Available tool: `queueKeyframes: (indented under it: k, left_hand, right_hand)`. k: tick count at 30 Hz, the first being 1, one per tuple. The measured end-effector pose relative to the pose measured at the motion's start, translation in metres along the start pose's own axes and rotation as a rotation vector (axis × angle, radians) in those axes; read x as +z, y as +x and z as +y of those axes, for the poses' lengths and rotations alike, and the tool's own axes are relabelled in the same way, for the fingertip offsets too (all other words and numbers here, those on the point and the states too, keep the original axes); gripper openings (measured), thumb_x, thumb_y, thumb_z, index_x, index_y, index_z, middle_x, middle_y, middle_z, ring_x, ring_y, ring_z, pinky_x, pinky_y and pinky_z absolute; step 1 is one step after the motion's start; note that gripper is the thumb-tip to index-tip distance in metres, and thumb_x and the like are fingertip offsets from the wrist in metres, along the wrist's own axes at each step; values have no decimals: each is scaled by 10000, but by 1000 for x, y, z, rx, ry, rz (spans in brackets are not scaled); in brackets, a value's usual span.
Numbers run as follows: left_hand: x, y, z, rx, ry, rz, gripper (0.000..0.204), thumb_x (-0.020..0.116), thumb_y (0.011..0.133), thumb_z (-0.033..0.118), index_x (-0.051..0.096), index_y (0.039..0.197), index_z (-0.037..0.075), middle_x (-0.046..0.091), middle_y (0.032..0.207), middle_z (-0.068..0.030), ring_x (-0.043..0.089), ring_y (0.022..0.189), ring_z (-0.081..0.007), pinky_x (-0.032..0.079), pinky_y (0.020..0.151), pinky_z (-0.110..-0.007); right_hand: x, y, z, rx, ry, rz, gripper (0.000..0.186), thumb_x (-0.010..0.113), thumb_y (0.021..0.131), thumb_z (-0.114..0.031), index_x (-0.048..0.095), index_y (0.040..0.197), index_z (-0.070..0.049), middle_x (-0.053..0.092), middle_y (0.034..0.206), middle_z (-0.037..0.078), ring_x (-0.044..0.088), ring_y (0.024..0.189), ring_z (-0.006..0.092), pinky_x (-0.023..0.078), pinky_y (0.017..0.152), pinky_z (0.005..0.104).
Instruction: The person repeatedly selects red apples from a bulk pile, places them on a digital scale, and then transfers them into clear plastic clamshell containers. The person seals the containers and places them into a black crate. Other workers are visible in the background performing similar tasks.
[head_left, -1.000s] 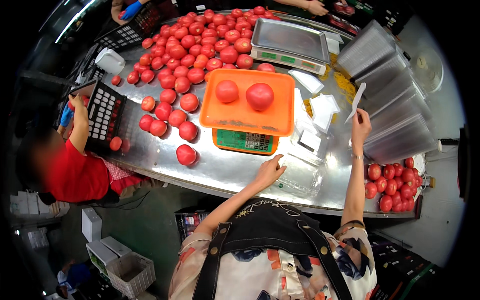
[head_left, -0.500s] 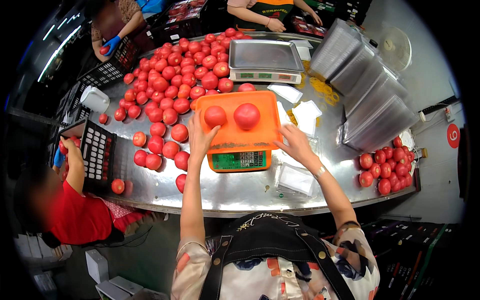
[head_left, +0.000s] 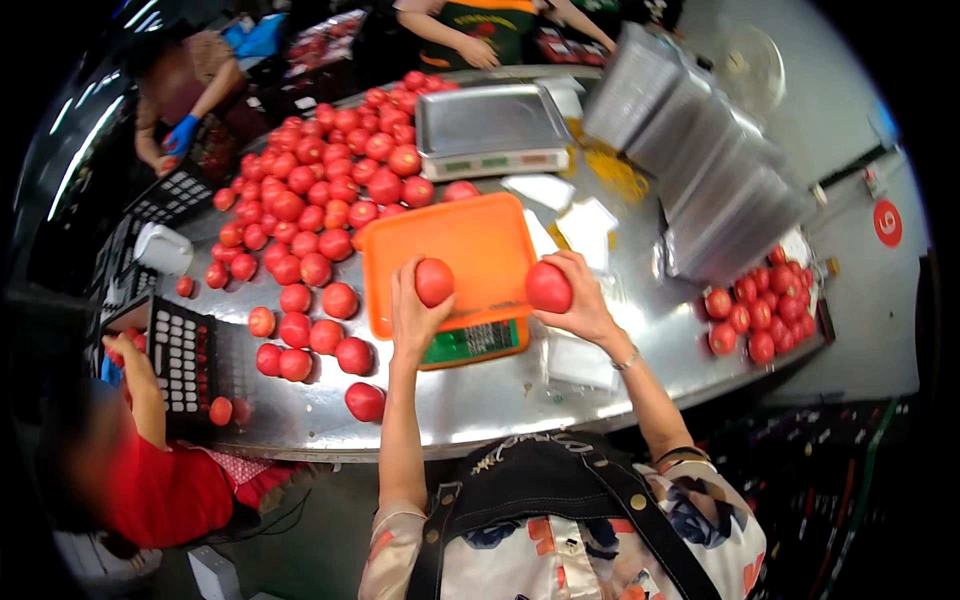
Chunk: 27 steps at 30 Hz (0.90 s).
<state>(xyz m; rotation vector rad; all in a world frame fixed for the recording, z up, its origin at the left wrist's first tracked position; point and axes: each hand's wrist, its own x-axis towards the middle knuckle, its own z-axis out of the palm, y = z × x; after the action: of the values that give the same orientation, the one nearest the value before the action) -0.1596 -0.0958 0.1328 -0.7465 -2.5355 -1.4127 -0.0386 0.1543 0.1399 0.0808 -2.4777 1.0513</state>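
My left hand (head_left: 415, 318) is closed around a red tomato (head_left: 434, 281) over the left part of the orange tray (head_left: 470, 235) of a weighing scale. A second tomato (head_left: 549, 287) sits in the grip of my right hand (head_left: 586, 308), at the tray's right edge. No other tomato lies on the tray. Beneath its near edge shows the scale's green display (head_left: 447, 347), partly covered by my left hand and wrist. A large heap of tomatoes (head_left: 310, 185) spreads over the metal table to the left, with several loose ones nearer me.
Behind the tray stands a scale with a steel pan (head_left: 490, 118). To the right are stacks of clear plastic containers (head_left: 725, 190), white papers (head_left: 588, 222), yellow rubber bands (head_left: 615, 176) and more tomatoes (head_left: 762, 308). Co-workers handle black crates (head_left: 183, 355) at left; another person stands across the table.
Both tomatoes on the orange tray have been taken hold of, one in each hand. The right one has moved to the tray's right edge. The whole view has shifted and tilted.
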Motion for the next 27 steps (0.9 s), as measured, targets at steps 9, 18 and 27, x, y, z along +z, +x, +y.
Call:
queueKeyframes:
  k: [9, 18, 27]
  left_hand:
    - [138, -108, 68, 273, -56, -490, 695, 812, 655, 217, 474, 1256, 127, 443, 1279, -138, 439, 1195, -346, 334, 993, -482]
    - [169, -146, 47, 198, 259, -618, 851, 692, 821, 377, 244, 1481, 83, 165, 1559, -164, 104, 1446, -370, 64, 1093, -660]
    - [158, -151, 40, -122, -328, -364, 688, 601, 919, 296, 268, 1459, 28, 266, 1506, -192, 293, 1370, -336, 281, 1091, -469]
  right_hand:
    - [-38, -150, 32, 226, -262, -19, 708, 809, 604, -206, 510, 1238, -103, 445, 1275, 174, 488, 1145, 367, 429, 963, 440]
    - [-45, -168, 76, 449, -123, 334, 606, 669, 848, -281, 436, 1330, 3, 500, 1320, 209, 456, 1260, 349, 365, 1048, 407]
    - [-66, -143, 122, 680, 820, 318, 623, 294, 1012, -515, 507, 1321, -18, 531, 1333, 141, 480, 1251, 268, 380, 1030, 378]
